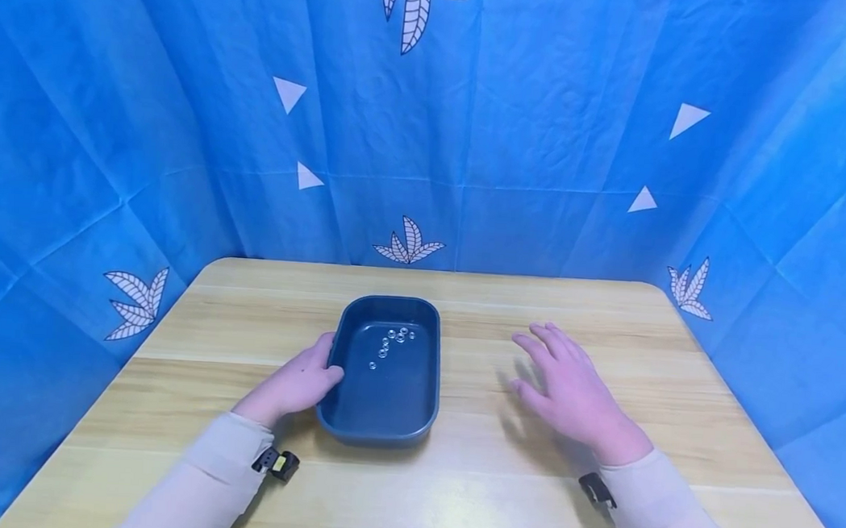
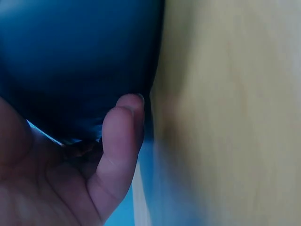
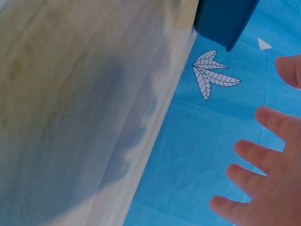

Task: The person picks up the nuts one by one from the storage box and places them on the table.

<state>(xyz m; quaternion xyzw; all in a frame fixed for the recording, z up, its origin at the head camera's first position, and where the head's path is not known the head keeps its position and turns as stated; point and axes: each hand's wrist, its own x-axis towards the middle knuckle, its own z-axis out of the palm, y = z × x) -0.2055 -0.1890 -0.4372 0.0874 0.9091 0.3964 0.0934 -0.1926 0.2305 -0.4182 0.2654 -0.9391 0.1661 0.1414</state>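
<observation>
A dark blue rectangular tray (image 1: 382,411) with rounded corners and raised walls is at the middle-left of the table in the head view. Several small shiny rings (image 1: 384,352), perhaps metal nuts, lie scattered on its floor towards the far end. My left hand (image 1: 303,379) grips the tray's left wall, thumb over the rim and fingers against the outside. The left wrist view shows those fingers (image 2: 120,141) pressed to the tray's underside edge. To the right of the tray, my right hand (image 1: 568,382) hovers above the table with fingers spread, holding nothing.
The light wooden table (image 1: 496,495) has rounded far corners. A blue curtain (image 1: 533,125) with white leaf and triangle prints surrounds it at the back and sides. A small black device (image 1: 283,465) is strapped at the left wrist, another device (image 1: 597,489) at the right.
</observation>
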